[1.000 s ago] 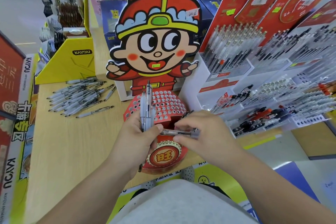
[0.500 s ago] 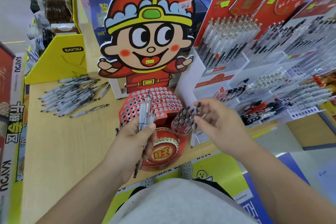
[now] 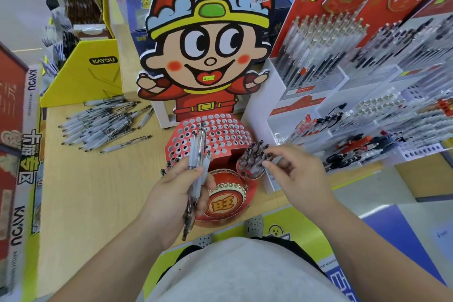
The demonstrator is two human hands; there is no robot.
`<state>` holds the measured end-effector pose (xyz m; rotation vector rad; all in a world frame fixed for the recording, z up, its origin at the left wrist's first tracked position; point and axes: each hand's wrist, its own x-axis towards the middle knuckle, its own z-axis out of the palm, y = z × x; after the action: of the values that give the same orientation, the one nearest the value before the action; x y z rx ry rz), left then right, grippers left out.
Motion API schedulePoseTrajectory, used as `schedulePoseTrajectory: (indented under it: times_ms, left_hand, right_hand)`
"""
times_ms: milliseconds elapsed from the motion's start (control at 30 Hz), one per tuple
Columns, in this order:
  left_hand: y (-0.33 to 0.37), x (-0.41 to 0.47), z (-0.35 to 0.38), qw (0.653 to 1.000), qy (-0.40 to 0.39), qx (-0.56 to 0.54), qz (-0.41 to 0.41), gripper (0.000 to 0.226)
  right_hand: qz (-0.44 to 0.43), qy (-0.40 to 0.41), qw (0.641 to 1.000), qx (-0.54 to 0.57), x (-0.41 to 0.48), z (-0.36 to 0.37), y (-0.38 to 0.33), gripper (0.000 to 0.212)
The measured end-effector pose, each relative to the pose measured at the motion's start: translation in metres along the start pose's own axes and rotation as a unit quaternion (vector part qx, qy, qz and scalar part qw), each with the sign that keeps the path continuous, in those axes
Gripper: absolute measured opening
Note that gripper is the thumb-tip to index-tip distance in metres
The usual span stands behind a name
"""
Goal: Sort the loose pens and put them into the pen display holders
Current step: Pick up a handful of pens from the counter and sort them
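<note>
A: Clenched round a bundle of pens [image 3: 198,154], your left grip [image 3: 176,191] holds them upright before the red holder [image 3: 225,135], so the next one is handy.

B: Your right grip [image 3: 301,174] touches the pen tops in the round cup [image 3: 245,174]; whether it pinches one, I cannot tell. More loose pens [image 3: 98,125] lie by the worktop's [image 3: 85,191] far left edge, waiting their turn.

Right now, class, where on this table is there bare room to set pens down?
Bare wood tabletop lies between the loose pens and the left hand, left of the red perforated holder. Crowded: the white pen rack on the right.
</note>
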<state>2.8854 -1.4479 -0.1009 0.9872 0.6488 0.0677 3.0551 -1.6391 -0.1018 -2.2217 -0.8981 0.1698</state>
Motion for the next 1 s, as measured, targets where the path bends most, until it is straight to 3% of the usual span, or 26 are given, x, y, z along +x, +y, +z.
schedulePoseTrajectory:
  times_ms: [200, 567, 1000]
  left_hand:
    - [0.001, -0.001, -0.001, 1.000, 0.010, 0.012, -0.006, 0.020]
    - [-0.001, 0.001, -0.001, 1.000, 0.016, 0.004, -0.003, 0.021]
    - [0.002, -0.003, -0.002, 1.000, 0.006, -0.004, 0.003, 0.023]
  right_hand:
    - [0.031, -0.001, 1.000, -0.004, 0.004, 0.002, 0.001, 0.016]
    - [-0.011, -0.056, 0.996, -0.067, 0.007, -0.001, -0.008, 0.016]
    - [0.002, -0.084, 0.992, -0.097, 0.006, 0.007, -0.007, 0.020]
